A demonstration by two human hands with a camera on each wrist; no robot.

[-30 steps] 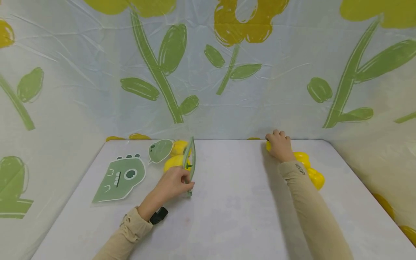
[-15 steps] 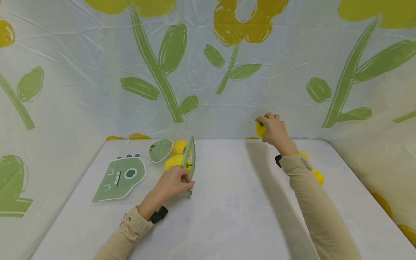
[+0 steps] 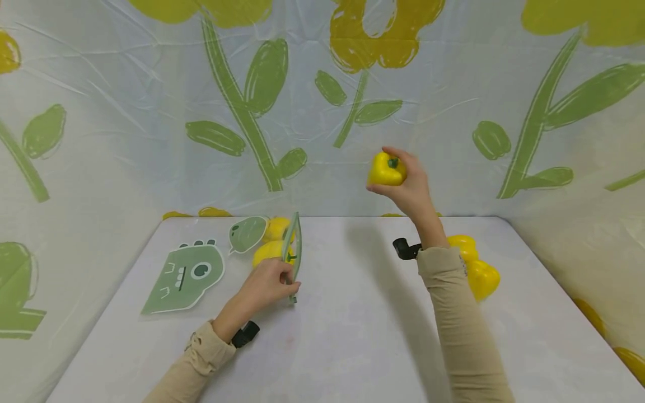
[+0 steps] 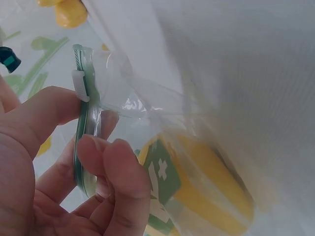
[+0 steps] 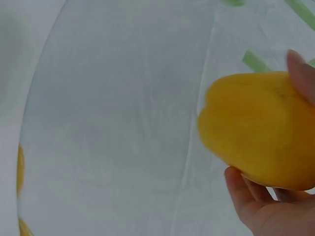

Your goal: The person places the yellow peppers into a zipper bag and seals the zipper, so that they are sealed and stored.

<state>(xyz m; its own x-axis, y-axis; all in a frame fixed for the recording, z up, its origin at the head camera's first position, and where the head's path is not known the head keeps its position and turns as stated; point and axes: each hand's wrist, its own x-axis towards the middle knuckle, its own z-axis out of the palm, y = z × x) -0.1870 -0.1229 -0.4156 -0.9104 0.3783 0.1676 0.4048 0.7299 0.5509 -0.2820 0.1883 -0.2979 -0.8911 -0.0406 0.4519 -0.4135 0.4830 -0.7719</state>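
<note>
The right grip (image 3: 415, 187) held one yellow pepper (image 3: 385, 171) above the surface (image 3: 342, 341), near its far edge; the left grip (image 3: 267, 280) pinched one bag (image 3: 247, 234) containing two yellow items (image 3: 269, 253). Two further peppers (image 3: 482, 278) lay toward the right edge.

The held yellow pepper (image 5: 256, 125) is cut off in the right wrist view. Two yellow pieces (image 3: 482, 279) are partly hidden by the right sleeve (image 3: 458, 313); the green bag strip (image 3: 299, 246), by the left hand (image 3: 267, 282).
</note>
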